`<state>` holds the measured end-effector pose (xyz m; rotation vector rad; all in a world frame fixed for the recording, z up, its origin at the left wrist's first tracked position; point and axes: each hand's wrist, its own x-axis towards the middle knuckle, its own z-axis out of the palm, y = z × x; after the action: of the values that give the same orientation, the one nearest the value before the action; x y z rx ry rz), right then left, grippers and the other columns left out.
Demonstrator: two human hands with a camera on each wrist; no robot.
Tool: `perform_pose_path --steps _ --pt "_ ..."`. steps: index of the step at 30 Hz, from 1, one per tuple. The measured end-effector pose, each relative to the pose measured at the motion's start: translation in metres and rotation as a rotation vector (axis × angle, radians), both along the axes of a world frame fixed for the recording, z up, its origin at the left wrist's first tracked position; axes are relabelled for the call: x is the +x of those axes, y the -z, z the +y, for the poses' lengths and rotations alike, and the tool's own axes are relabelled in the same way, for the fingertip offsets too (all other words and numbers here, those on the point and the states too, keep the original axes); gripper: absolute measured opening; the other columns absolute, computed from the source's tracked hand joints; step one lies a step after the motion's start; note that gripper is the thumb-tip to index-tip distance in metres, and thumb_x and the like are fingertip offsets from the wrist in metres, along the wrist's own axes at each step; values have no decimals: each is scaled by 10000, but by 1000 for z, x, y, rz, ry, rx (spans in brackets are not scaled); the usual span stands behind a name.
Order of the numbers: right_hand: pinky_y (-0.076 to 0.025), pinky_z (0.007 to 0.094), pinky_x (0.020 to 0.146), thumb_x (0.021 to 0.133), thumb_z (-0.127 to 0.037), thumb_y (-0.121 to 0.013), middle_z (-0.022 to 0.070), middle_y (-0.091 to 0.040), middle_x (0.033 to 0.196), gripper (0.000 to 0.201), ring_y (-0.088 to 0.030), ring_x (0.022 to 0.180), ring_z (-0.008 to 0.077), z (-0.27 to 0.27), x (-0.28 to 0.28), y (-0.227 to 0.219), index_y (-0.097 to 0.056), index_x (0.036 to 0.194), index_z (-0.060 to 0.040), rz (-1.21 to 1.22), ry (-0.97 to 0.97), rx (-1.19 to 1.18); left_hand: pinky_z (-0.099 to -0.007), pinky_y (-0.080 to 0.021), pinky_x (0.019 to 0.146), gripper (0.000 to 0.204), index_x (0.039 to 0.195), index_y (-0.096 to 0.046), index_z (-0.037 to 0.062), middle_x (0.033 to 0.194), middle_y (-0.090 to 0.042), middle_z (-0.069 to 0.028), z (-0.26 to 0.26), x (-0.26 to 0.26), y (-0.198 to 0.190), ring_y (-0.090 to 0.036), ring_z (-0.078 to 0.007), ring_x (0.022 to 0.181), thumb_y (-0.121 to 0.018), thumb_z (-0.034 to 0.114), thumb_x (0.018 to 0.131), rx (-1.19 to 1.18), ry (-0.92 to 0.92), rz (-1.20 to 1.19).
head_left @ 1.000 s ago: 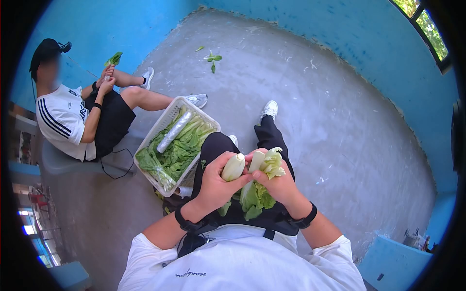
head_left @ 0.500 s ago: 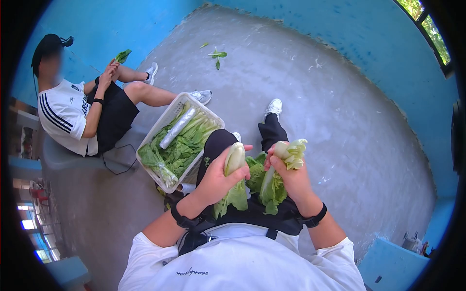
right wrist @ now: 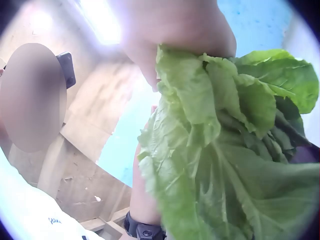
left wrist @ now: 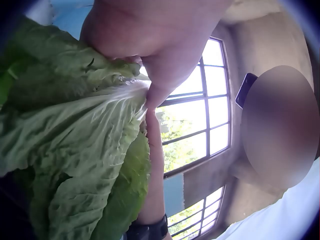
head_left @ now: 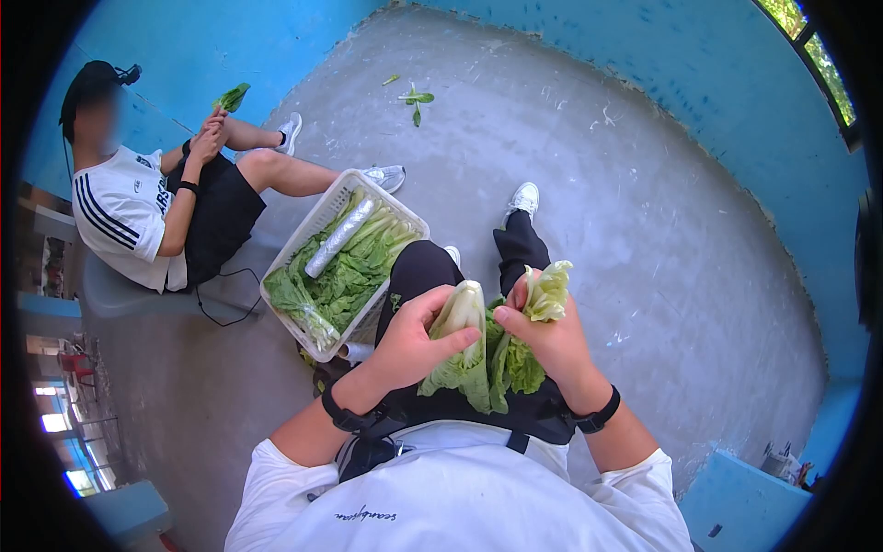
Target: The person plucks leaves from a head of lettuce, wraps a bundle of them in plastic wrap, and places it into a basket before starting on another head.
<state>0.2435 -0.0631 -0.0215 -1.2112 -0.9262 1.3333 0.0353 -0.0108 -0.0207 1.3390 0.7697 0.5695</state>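
In the head view my left hand point(head_left: 407, 342) grips a leafy green head point(head_left: 460, 345), its pale stem end up and the thumb across its front. My right hand point(head_left: 554, 339) holds pale yellow-green leaves point(head_left: 549, 291) at its top, with greener leaves point(head_left: 522, 368) hanging below. The two hands are a short way apart above the lap. Wide leaves point(left wrist: 75, 145) hang below my left hand point(left wrist: 150, 35) in the left wrist view. The right wrist view has leaves point(right wrist: 220, 150) under my right hand point(right wrist: 175, 25), whose fingertips are mostly hidden.
A white crate point(head_left: 276, 299) of greens, with a plastic-wrapped roll point(head_left: 340, 237) on top, stands left of my knee. Another person point(head_left: 124, 216) sits beyond it, holding a leaf point(head_left: 232, 97). Loose leaves point(head_left: 417, 97) lie on the grey floor point(head_left: 644, 258).
My hands moved apart from their earlier touching place, then the left came slightly back right. The head in my left hand has turned to show more leaf. The other person's hands shifted.
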Motion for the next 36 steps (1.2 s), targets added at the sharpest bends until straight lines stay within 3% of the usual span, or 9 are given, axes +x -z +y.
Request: perform_pose_path --steps 4,13,17,23,26,28,31,35,36 --pt "-462 277 651 790 -74 -830 -7 -588 773 230 -557 706 84 2 -4 -8 -647 922 -34 -88 -27 9 -261 -486 836 411 1227 -553 24 1031 -656 -42 -2 3 -7 -606 -80 961 -768 134 894 -64 -15 -64" --pt "-496 274 691 775 -92 -837 10 -643 801 238 -604 721 96 -2 -1 -5 -677 944 -42 -301 -60 21 -324 -530 764 386 1182 -558 32 976 -712 -139 6 -2 -21 -721 -208 887 -764 150 878 239 63 237" --pt "-506 294 710 770 -68 -810 16 -671 823 229 -622 755 106 -1 3 -5 -647 930 -43 -329 -96 64 -307 -501 765 358 1180 -567 32 993 -674 -110 8 -4 -32 -678 -198 885 -736 72 867 369 112 314" --pt "-508 337 700 717 -30 -782 110 -674 791 290 -670 735 278 -1 7 -13 -627 962 -27 -496 -157 105 -397 -493 803 378 1253 -507 64 1019 -634 -148 4 -9 -31 -644 -348 921 -664 92 910 522 149 364" --pt "-504 301 711 746 -3 -753 62 -655 792 239 -618 747 124 -3 7 -18 -624 947 -17 -491 -165 48 -424 -494 806 375 1249 -497 66 1033 -635 -167 4 -13 -29 -643 -367 940 -660 114 915 536 167 358" --pt "-507 304 718 745 -2 -750 69 -665 806 244 -624 755 129 -2 11 -12 -627 955 -15 -567 -184 45 -444 -509 790 353 1192 -527 50 1032 -651 -189 4 -12 -28 -655 -397 941 -694 162 901 499 161 364" --pt "-512 308 731 758 0 -745 70 -683 831 231 -635 771 139 -1 24 -17 -630 957 -13 -713 -107 -13 -439 -517 737 331 1090 -593 48 916 -668 -174 16 -20 -38 -670 -388 867 -756 210 853 517 104 574" --pt "-530 317 732 841 -35 -724 86 -716 894 164 -699 794 184 -1 33 -9 -613 961 -19 -189 -30 -60 -339 -516 694 300 1036 -658 36 826 -666 -129 26 -23 -20 -662 -262 735 -792 218 840 433 0 357" --pt "-533 291 751 906 -36 -681 61 -698 955 106 -676 848 139 -1 34 -12 -602 975 -24 -108 -87 -80 -290 -501 693 281 1056 -674 23 827 -672 -93 23 -18 -14 -630 -150 735 -788 187 858 291 -20 279"
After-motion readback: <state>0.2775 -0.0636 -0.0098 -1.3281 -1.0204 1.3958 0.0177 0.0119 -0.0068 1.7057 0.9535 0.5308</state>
